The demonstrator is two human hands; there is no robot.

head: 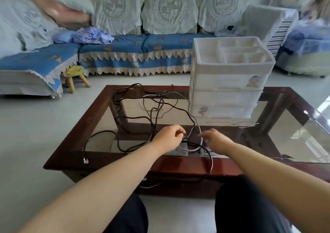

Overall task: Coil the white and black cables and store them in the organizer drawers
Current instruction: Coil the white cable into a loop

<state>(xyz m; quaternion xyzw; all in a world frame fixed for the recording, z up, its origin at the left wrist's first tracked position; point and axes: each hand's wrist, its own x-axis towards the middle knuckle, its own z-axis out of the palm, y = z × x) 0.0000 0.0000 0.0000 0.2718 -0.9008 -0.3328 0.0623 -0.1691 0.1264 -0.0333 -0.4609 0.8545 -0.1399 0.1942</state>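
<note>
A long black cable (125,118) lies tangled across the glass coffee table (294,136), one plug end hanging at the front left corner. A white cable (198,124) loops through it and runs down toward the near edge. My left hand (168,139) pinches the black cable near the table's front middle. My right hand (217,140) is just right of it, fingers stretched toward the white cable, holding nothing. A white plastic organizer (225,83) with closed drawers and a divided top tray stands at the table's back right.
Thin loose wires (235,124) lie on the glass in front of the organizer. A blue-covered sofa (125,54) runs behind the table, with a small wooden stool (75,77) on the floor. My knees are under the near table edge.
</note>
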